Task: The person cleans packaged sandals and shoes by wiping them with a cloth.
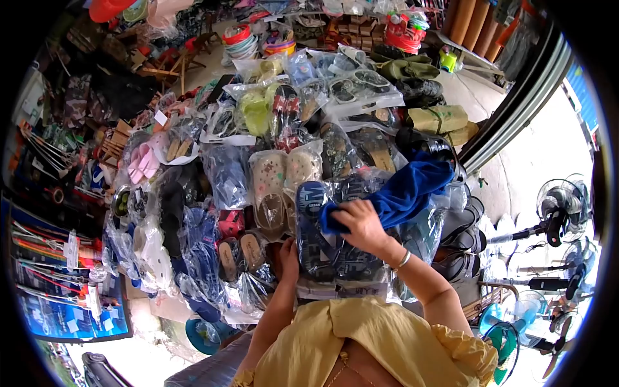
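Observation:
My right hand point(366, 227), with a bangle at the wrist, is closed on a blue cloth point(412, 190). The cloth presses on the clear plastic over a pair of dark navy slippers point(314, 258); its far end trails to the upper right. My left hand point(287, 259) grips the left edge of that slipper bag, its fingers partly hidden. Beyond the bag lie bagged cream spotted clogs point(303, 164) and a taupe clog point(271, 213). Left of my left hand are bagged sandals with tan insoles point(253, 250).
Many bagged shoes cover the stall, among them white clogs point(151, 248) and pink slippers point(144, 158). Black shoes point(458, 242) line the right side. Fans point(556, 206) stand farther right, past a metal door track point(516, 106). A blue rack board point(71, 309) is at left.

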`<state>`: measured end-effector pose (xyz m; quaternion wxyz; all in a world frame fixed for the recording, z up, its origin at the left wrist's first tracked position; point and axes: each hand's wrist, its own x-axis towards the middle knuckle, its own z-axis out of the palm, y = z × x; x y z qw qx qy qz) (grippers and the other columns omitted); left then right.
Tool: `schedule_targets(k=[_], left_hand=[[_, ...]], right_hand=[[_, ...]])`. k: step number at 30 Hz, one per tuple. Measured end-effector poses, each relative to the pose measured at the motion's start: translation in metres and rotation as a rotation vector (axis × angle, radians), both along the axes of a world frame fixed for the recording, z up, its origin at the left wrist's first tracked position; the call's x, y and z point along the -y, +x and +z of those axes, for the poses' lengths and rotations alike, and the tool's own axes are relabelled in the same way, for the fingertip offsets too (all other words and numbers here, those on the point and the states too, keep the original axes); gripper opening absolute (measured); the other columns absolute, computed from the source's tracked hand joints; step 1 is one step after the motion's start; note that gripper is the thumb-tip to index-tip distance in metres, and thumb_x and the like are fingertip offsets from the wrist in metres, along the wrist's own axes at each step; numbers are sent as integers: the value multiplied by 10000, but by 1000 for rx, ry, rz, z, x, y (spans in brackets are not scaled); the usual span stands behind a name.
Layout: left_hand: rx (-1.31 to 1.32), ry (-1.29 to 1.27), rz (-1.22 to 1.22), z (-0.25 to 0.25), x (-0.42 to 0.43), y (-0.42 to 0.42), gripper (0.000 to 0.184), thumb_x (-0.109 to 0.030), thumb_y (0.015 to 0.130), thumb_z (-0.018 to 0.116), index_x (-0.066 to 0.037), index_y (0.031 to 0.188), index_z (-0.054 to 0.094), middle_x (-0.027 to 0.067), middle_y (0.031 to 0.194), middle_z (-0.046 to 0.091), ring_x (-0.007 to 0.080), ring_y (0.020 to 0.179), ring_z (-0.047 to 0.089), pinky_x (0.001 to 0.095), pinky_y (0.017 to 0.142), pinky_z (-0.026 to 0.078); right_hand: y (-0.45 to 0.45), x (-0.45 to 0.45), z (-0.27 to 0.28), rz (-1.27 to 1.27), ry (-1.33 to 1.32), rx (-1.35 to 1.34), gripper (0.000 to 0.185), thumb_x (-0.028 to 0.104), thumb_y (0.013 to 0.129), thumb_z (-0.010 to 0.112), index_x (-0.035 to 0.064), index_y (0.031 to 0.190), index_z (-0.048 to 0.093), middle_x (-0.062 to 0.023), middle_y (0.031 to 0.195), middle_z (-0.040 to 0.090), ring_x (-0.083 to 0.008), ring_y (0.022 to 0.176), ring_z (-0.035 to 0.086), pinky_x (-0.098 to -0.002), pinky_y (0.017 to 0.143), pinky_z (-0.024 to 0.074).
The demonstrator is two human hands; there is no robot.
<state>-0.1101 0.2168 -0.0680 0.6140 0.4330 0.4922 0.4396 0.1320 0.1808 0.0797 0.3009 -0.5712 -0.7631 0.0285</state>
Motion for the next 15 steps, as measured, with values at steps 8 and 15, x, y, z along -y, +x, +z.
schedule_targets(k=[8,15], left_hand=[[-42,11,-37,-18,-5,-9,228,-159,1026,523,0,1123,654,20,977,661,98,889,604,252,810,473],[39,-32,25,-13,-1,-1,204,-152,1018,544,1,1077,667,8,937,649,93,860,572,241,789,453]], right_hand=[[-1,-31,-22,-191,-6,12,540,107,658,808,141,1171,642,-87,1147,615,-305,1089,575,-423,958,441],[-24,-24,-26,93,-46,92,581,140,633,828,135,1185,645,-84,1178,612,-298,1113,563,-434,949,463]])
